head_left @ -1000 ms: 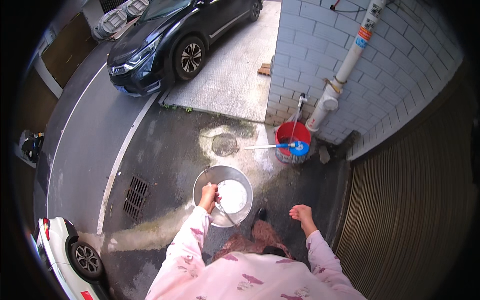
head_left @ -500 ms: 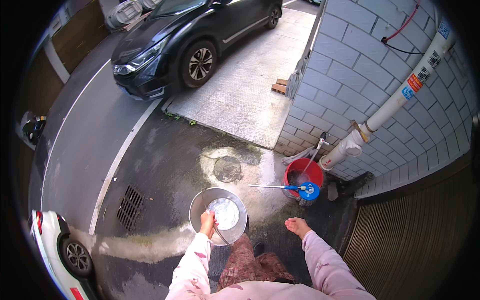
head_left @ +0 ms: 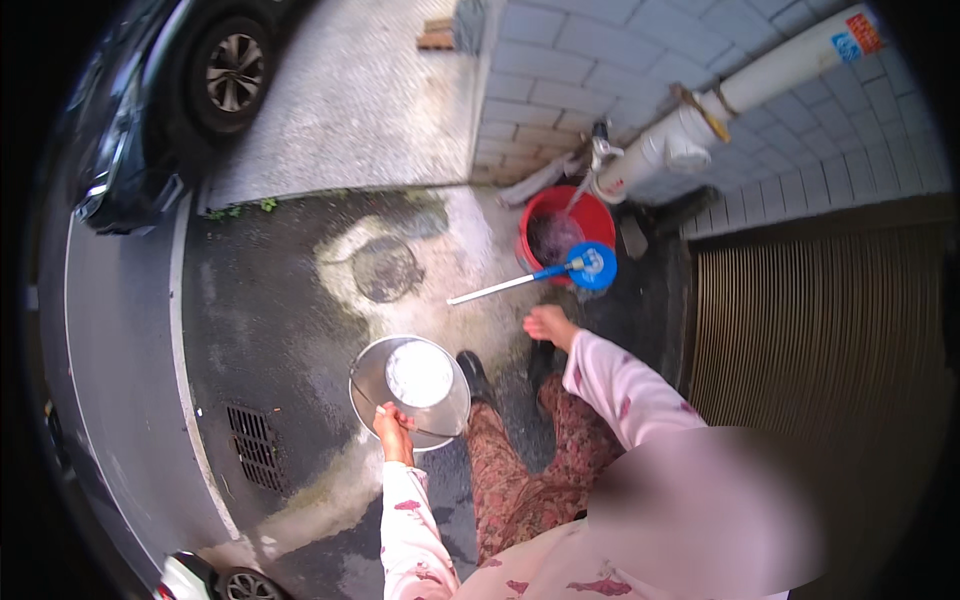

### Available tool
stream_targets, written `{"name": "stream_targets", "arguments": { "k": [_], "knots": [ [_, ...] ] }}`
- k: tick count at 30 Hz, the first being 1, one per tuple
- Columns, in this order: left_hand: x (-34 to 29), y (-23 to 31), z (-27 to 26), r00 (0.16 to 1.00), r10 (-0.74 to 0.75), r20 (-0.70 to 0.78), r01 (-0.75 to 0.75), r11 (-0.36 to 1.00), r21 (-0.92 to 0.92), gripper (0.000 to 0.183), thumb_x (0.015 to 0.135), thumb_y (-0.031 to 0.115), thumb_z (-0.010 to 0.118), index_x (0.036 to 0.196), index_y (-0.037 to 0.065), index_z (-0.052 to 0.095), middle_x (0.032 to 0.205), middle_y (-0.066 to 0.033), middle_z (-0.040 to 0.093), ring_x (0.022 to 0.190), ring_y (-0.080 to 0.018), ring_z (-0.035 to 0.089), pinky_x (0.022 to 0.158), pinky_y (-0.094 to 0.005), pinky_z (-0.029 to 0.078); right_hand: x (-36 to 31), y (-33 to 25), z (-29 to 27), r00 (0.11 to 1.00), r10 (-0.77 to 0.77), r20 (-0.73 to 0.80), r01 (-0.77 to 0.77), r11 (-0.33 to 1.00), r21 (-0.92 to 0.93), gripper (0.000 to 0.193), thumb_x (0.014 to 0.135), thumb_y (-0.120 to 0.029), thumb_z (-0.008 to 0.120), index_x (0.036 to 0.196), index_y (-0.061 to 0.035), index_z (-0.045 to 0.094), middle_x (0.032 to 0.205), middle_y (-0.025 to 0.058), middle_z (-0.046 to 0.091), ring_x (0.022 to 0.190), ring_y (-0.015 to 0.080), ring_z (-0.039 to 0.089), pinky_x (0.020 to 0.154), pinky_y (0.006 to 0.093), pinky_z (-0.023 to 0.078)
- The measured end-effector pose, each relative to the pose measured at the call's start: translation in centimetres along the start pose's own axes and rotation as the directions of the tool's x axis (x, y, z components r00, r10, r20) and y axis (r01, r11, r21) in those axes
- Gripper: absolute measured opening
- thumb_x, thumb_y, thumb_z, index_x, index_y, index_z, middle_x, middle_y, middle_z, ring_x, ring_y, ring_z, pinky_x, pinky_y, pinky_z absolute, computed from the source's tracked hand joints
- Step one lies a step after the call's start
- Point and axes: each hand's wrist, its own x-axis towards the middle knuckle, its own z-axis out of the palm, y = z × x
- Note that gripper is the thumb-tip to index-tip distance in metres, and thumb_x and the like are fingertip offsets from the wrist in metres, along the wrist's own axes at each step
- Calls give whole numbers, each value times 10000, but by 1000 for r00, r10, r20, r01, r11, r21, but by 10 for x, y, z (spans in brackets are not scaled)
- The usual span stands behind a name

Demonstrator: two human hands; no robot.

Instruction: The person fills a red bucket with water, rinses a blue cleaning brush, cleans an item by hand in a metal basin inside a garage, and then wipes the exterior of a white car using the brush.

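My left hand (head_left: pixel 393 422) is closed around the thin wire handle of a metal bucket (head_left: pixel 452 400). The bucket hangs beside my left leg, with a bright round patch showing inside it. My right hand (head_left: pixel 550 325) is in front of my right leg and holds nothing, its fingers loosely bent. Just beyond it, a mop (head_left: pixel 500 288) with a blue round head and a white-and-blue handle leans across the near rim of a red bucket (head_left: pixel 604 212). Water runs from a wall tap (head_left: pixel 602 152) into the red bucket.
A white drainpipe (head_left: pixel 655 155) runs up the tiled wall (head_left: pixel 560 65) behind the tap. To the right is a ribbed shutter (head_left: pixel 800 340). A manhole cover (head_left: pixel 388 270) and a drain grate (head_left: pixel 255 447) lie in the wet ground. A dark car (head_left: pixel 200 100) stands at the far left.
My view has swung toward the right and down, closer to the red bucket. The metal bucket is still in my left hand. My right hand has come nearer the mop.
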Motion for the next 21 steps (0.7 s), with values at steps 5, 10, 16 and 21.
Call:
{"name": "stream_targets", "arguments": {
  "k": [5,10,16,21],
  "knots": [
    [20,-9,15,1000,2,5,-2,999,-42,186,739,37,461,924,60,458,630,-15,437,495,-130,407,525,-341,393,52,-8,17,995,-6,-98,18,992,122,360,772,-200,500,1092,-54,425,1095,139,476,939,295,520,713,445,469],
    [43,-17,23,999,-48,13,49,998,-36,179,765,35,452,942,62,440,633,-15,415,532,-124,411,534,-303,385,128,2,29,988,51,-149,9,925,379,456,778,-209,506,1182,-61,353,1232,145,349,1119,336,366,840,509,379],
    [60,-31,40,999,-52,-3,52,998,-26,164,778,18,438,936,60,446,635,-19,419,537,-126,411,539,-303,381,181,-3,45,964,203,-171,-54,782,620,436,759,-228,534,1135,-67,383,1263,134,312,1165,316,305,909,511,295],
    [70,-38,56,999,-51,6,51,999,-4,96,810,56,428,900,66,459,599,-16,434,492,-134,427,490,-279,405,195,16,11,979,-160,127,-5,601,799,324,807,-272,495,1057,-74,433,1071,133,515,1027,279,476,913,489,286]
  ]
}}
